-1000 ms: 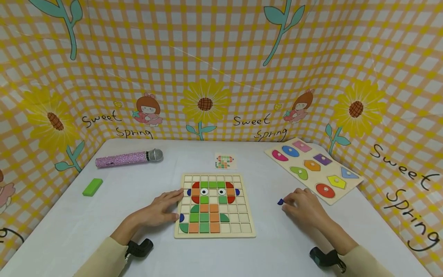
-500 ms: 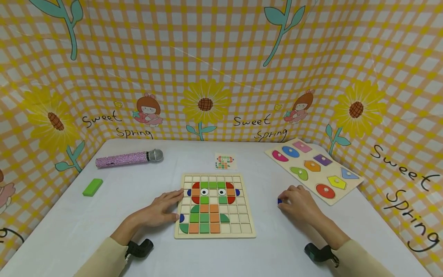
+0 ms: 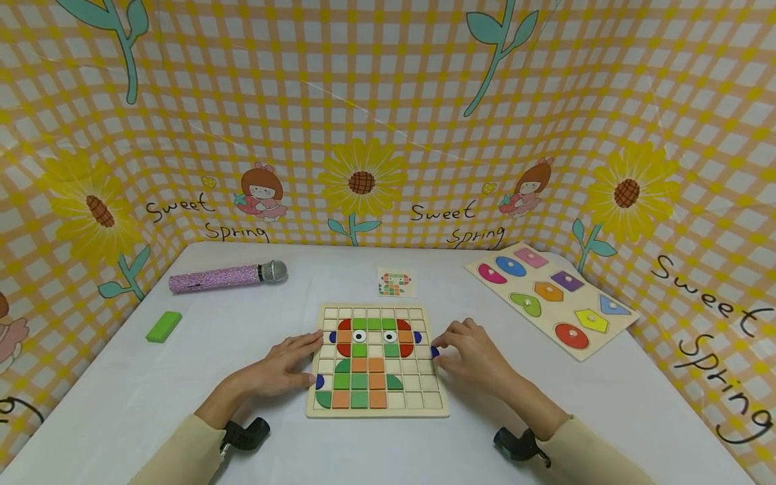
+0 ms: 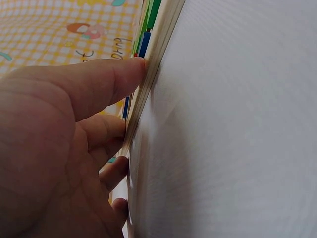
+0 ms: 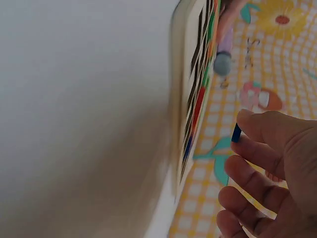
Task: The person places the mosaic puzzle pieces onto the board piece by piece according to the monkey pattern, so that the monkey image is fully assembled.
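A wooden grid board (image 3: pixel 418 385) lies flat on the table, partly filled with red, orange, green and blue pieces and two eye pieces. My left hand (image 3: pixel 275 367) rests at its left edge, thumb and fingers touching the rim; the left wrist view shows these fingers fairly straight. Between thumb and index finger, my right hand (image 3: pixel 475 353) pinches a dark blue half-round piece (image 5: pixel 237 133). In the head view this hand is at the board's right edge, and the right wrist view shows the piece held above the board's surface. Blue half-round pieces (image 3: pixel 417 337) lie in the board's side columns.
A small pattern card (image 3: pixel 397 283) lies behind the board. To the right is a knobbed shape puzzle (image 3: pixel 548 291). A glittery pink microphone (image 3: pixel 224 277) and a green block (image 3: pixel 164 327) lie on the left. Patterned cloth (image 3: pixel 364 101) hangs around the table (image 3: pixel 327 451).
My right hand has moved left across the table with the blue half-round piece, from beside the shape puzzle to the board's right edge. The left hand has stayed on the board's left edge.
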The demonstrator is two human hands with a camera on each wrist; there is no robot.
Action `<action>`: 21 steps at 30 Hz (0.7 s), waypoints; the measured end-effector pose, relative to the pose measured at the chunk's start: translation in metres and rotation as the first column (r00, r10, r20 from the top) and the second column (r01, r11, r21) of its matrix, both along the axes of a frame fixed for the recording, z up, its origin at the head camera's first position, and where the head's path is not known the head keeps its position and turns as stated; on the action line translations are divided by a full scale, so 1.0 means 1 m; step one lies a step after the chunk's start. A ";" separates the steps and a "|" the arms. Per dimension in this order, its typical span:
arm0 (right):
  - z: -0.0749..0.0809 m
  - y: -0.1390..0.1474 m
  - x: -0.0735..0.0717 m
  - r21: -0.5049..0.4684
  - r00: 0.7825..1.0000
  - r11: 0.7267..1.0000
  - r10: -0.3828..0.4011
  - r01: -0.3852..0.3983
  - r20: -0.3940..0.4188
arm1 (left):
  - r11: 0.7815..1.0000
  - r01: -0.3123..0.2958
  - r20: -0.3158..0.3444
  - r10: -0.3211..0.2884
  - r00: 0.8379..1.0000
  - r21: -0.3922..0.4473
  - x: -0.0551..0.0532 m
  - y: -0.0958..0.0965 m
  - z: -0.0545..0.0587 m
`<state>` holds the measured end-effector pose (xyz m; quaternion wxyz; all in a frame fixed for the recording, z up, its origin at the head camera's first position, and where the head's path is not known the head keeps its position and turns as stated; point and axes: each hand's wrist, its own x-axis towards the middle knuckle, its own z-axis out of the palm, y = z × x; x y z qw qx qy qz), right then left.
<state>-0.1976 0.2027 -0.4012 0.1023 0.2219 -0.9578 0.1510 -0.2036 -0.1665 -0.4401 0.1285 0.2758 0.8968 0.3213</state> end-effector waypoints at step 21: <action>-0.005 -0.123 0.003 -0.071 0.965 0.971 0.236 -0.229 0.115 | 1.000 0.021 -0.011 -0.020 1.000 0.005 0.000 -0.002 0.001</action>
